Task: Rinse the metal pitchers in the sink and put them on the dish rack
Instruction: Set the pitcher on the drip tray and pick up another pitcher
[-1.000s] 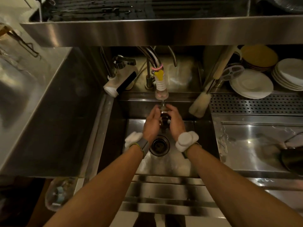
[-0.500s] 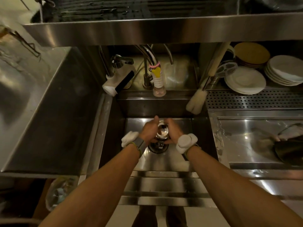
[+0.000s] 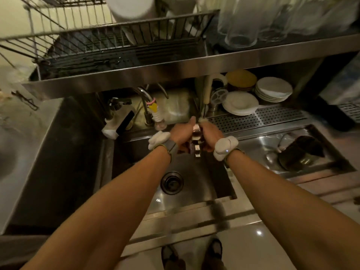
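A small metal pitcher is held between both hands above the back of the sink, its handle pointing toward me. My left hand grips its left side and my right hand grips its right side; most of its body is hidden by my fingers. The wire dish rack sits on the steel shelf above the sink. A second, dark pitcher lies on its side in the shallow tray to the right.
The faucet with its yellow and white nozzle hangs left of my hands. White plates are stacked at the back right behind a perforated drain panel. Glasses stand on the shelf right of the rack. The drain lies below.
My hands have lifted the small pitcher from low over the drain up and to the right, away from the faucet. My head has tilted up, bringing the dish rack into view.
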### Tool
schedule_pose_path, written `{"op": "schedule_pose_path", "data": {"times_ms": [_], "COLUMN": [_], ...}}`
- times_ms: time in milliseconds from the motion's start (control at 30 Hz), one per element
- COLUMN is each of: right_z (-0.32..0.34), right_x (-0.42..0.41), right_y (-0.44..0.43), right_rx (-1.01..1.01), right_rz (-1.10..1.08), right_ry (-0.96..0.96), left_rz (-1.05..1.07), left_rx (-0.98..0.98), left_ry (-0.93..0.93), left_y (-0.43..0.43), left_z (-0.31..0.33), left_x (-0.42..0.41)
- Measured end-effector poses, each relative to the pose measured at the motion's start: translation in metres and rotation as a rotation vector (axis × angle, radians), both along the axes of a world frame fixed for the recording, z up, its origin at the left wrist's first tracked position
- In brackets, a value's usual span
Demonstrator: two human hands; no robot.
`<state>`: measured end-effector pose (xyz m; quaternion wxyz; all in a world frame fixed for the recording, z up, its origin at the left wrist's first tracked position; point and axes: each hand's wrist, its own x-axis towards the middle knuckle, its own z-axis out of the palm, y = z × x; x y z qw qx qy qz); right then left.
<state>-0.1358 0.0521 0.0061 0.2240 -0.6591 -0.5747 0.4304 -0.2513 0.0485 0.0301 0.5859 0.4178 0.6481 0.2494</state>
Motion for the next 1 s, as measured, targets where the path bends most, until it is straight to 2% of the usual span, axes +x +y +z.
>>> {"op": "schedule_pose_path", "data": {"times_ms": [100,233,367,600,867,1000], "right_z": [0.023,0.03,0.021,-0.008,-0.033,-0.032], "right_x": [0.032,0.071,0.106,0.144,0.152,0.153], "right_y": [0.003,0.003,0.002,0.007,0.021,0.017], "right_rx": [0.037,-0.005,-0.041,-0.067,-0.122,-0.167], "right_rz": [-0.077,-0.154,-0.203,-0.276,-0.228,-0.189], "right_ry": [-0.02,0.045,0.078,0.135,0.101,0.03], "left_rz": [-0.06,-0.122,-0.156,-0.227,-0.197,-0.236], "left_rx": [0.016,0.012,-0.043,-0.104,-0.145,-0.178], "left_ry": [-0.001,0.043,-0.023,0.085,0.089,0.151], "left_y": [0.008,0.017,0.027,0.032,0.04,0.039], "left_z": [0.018,0.02,0.003,-0.011,-0.034,-0.035], "left_x": [0.033,0.075,0.114,0.155,0.165,0.164]}}
